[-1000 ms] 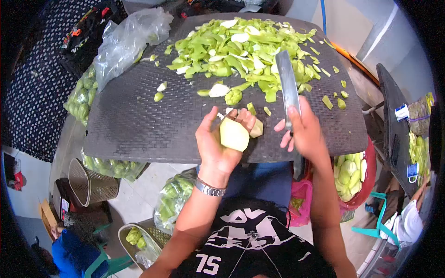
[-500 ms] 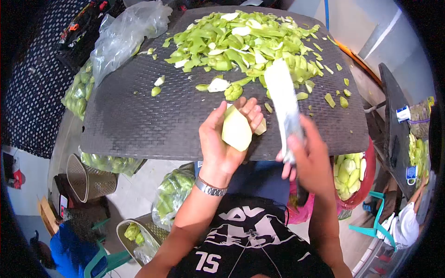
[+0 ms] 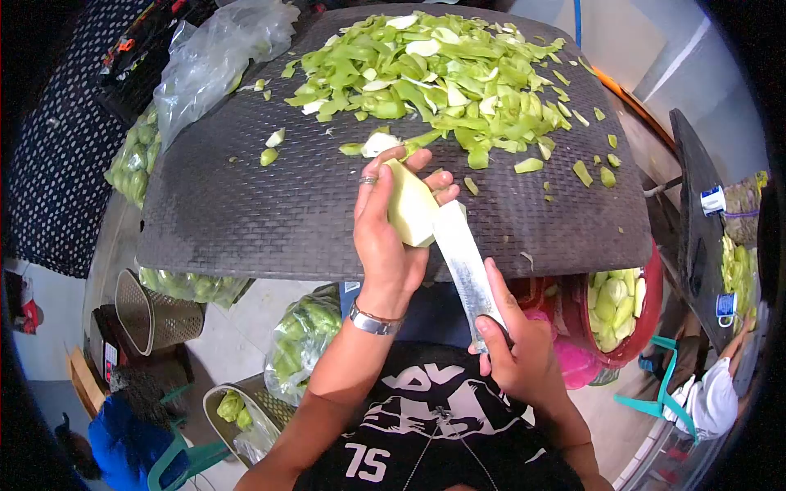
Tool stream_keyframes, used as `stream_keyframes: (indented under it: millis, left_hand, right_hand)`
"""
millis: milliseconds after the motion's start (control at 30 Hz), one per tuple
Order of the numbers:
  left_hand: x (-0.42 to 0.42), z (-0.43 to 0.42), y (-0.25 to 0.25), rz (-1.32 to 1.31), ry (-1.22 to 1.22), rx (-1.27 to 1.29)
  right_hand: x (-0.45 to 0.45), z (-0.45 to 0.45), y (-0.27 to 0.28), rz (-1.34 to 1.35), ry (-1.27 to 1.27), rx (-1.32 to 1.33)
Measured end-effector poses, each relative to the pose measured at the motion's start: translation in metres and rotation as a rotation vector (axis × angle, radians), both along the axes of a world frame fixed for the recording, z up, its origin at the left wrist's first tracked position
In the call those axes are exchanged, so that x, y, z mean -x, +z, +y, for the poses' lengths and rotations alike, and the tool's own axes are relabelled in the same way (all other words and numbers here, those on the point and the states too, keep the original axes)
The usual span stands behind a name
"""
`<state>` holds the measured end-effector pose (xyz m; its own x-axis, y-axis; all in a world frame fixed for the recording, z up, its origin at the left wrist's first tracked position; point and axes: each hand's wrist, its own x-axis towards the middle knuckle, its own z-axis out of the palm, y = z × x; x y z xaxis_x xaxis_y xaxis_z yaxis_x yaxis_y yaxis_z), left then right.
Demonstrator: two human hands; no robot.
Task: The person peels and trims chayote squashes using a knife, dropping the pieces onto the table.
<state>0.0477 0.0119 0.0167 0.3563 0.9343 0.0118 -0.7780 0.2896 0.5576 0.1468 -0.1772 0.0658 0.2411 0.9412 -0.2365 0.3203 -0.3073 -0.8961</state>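
Chayote peelings [image 3: 417, 78] heaped across a dark woven-pattern table [image 3: 246, 217], crumpled plastic bag [image 3: 219, 65] at its far left, left hand [image 3: 385, 245] with fingers half-curled around a peeled chayote [image 3: 409, 204] over the near edge, right hand [image 3: 521, 348] gripping a broad-bladed knife [image 3: 463, 262], blade lowered beside the chayote, earlier upright and apart.

Upper left: dark cloth [image 3: 49, 180] with pale dot pattern; crumpled clear plastic bag [image 3: 217, 65] to its right. Upper right: blue cord [image 3: 578, 29] running vertically against pale wall [image 3: 647, 33]; orange strip [image 3: 629, 98] set diagonally below. Right edge: dark side table [image 3: 696, 237], blue-and-white item [image 3: 726, 305] on it. Lower right: person in white top [image 3: 714, 401] beside green stool [image 3: 661, 401]. Lower left: person in blue top [image 3: 123, 438] beside green chair [image 3: 192, 465]; perforated beige bin [image 3: 155, 315] higher up, on pale tiled floor [image 3: 225, 340].
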Motion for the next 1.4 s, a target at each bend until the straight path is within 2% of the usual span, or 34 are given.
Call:
stream_keyframes:
  millis: [67,267,600,867,1167,1300,1333,1400]
  left_hand:
    - [0.002,-0.001,-0.001,-0.008,-0.012,0.019]
    - [0.000,-0.003,0.001,0.015,-0.011,0.025]
    - [-0.002,-0.010,0.007,-0.026,-0.159,0.022]
    - [0.002,0.001,0.011,0.039,-0.149,0.028]
    - [-0.005,-0.004,0.008,0.072,-0.151,0.026]
    - [-0.004,-0.006,0.006,0.037,-0.254,0.097]
    - [-0.003,-0.005,0.007,0.120,-0.229,0.094]
    - [-0.001,-0.001,0.003,0.121,-0.231,0.062]
  right_hand:
    - [0.004,-0.002,-0.006,-0.060,0.003,-0.095]
    - [0.003,-0.007,-0.006,-0.147,0.043,-0.051]
    - [0.002,0.002,-0.011,-0.087,0.053,-0.085]
    - [-0.001,0.005,-0.004,0.017,0.080,-0.003]
    - [-0.003,0.009,-0.007,0.003,0.071,-0.031]
    - [-0.009,0.010,-0.010,0.066,0.088,-0.013]
    - [-0.009,0.011,-0.010,0.098,0.089,0.003]
    - [-0.010,0.015,-0.010,0.146,0.096,0.025]
